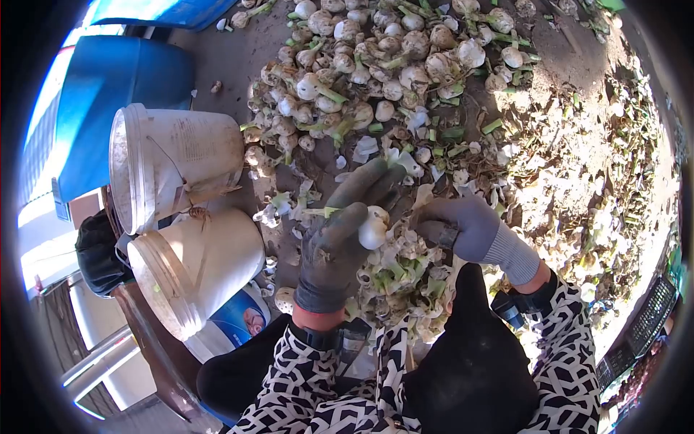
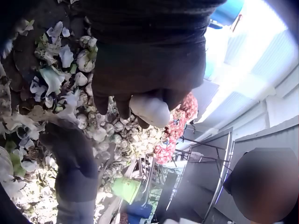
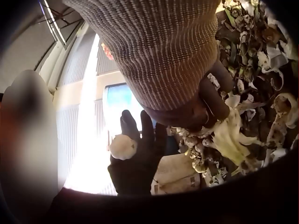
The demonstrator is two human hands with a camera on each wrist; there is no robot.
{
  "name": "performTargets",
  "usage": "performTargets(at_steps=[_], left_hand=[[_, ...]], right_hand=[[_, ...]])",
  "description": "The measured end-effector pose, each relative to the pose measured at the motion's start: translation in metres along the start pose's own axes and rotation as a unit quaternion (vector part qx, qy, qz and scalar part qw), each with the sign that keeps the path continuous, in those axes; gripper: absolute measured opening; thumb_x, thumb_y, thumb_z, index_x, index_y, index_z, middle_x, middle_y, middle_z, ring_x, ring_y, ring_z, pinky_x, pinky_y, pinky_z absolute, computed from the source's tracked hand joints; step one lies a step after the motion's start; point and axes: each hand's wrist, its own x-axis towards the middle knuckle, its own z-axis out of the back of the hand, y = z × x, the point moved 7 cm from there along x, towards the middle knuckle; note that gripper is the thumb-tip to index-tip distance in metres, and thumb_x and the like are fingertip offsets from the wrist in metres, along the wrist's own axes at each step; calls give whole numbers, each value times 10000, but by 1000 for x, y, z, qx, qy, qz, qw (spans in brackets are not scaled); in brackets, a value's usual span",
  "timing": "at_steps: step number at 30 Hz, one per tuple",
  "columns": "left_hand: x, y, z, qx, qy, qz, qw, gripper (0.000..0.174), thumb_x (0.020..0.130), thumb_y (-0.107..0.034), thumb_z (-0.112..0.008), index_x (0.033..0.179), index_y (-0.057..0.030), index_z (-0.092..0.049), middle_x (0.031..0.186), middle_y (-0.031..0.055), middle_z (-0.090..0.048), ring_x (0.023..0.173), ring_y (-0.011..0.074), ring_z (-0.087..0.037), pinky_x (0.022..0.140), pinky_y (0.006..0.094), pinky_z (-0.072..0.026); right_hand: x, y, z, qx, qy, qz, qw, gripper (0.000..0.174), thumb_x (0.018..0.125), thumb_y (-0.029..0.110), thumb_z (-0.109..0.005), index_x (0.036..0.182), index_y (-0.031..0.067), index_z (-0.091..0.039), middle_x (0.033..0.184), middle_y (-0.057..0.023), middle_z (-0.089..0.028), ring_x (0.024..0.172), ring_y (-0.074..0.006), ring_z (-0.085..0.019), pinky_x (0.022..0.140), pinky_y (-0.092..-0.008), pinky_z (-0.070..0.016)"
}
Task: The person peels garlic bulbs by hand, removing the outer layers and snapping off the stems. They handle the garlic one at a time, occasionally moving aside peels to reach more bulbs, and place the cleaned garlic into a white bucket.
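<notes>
A white garlic bulb with its cut green stem sits against the palm of my gloved left hand. The thumb lies over it, while the other fingers stretch toward the pile. The left wrist view shows the same bulb below the dark glove. My right hand, in a grey glove, is just right of the bulb with its fingers curled. Pale garlic skin hangs from those fingers in the right wrist view. Below both hands is a heap of peelings.
A large pile of garlic bulbs lies ahead. Two white buckets lie tipped at the left, near a blue container. Dry husks cover the ground at the right, with a black crate beyond.
</notes>
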Motion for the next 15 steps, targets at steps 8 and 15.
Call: performTargets(at_steps=[8,15], left_hand=[[-4,-13,-7,207,12,-14,978,545,927,-339,-481,1312,47,-481,1325,201,-514,1246,282,-479,1087,417,-313],[-6,-3,18,-62,-8,-53,997,680,918,-448,-464,1384,39,-371,1357,215,-477,1289,345,-440,1105,480,-293]], right_hand=[[19,61,-14,115,102,-29,988,379,887,393,-658,796,26,-669,633,-46,-593,582,-83,-541,567,-273,-461],[16,24,-17,243,91,-148,954,241,965,232,-565,950,5,-644,708,9,-617,597,-49,-552,560,-211,-453]])
